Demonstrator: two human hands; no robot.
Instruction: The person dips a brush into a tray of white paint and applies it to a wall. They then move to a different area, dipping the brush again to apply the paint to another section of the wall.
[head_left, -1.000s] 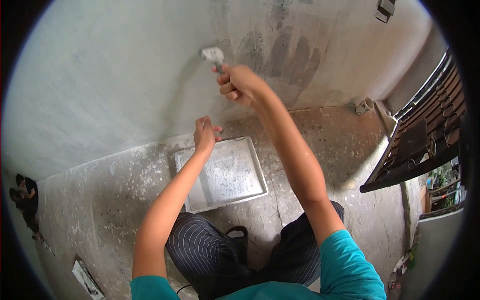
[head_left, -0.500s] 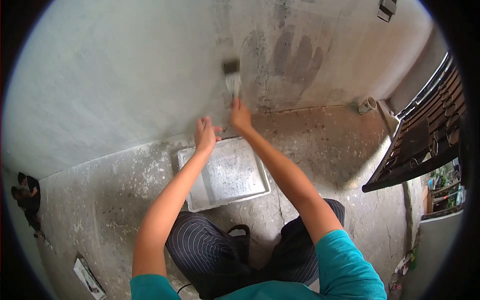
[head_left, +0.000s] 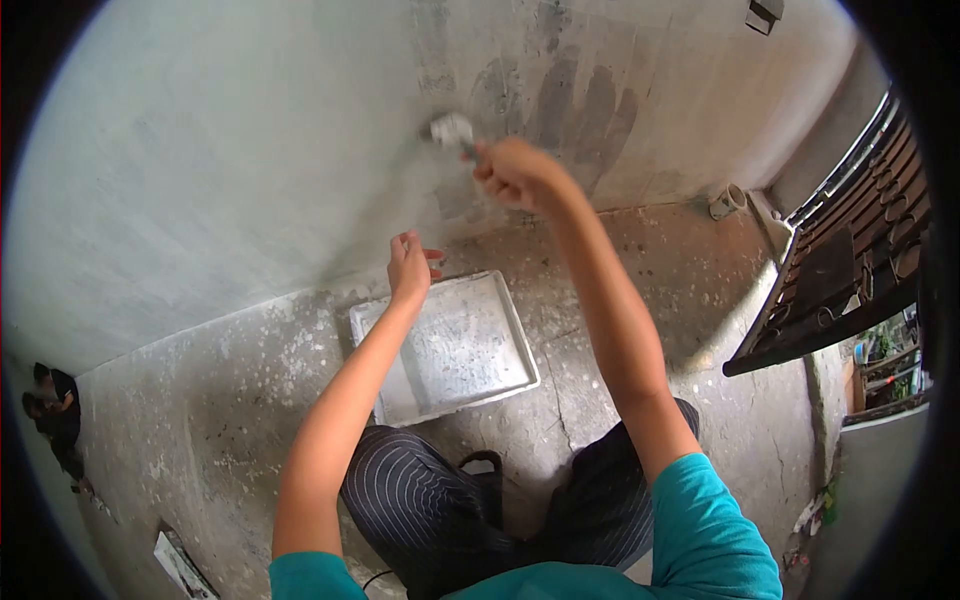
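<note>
Right hand [head_left: 512, 174]: closed around one flat, white-smeared, dark-bristled paintbrush [head_left: 453, 129], upper centre, by the grey wall [head_left: 250, 150]; contact unclear. Left hand [head_left: 409, 270]: empty, fingers loosely spread, centre, near one shallow white rectangular tray [head_left: 475, 345]. One pale cylindrical container [head_left: 727, 203], right.

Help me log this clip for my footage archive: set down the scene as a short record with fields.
Right hand: grips a brush by its handle, in front of the wall
Left hand: no object visible in it; seen over the far edge of the tray
Tray: white, shallow, on the floor
Wall: pale, with darker patches
</note>
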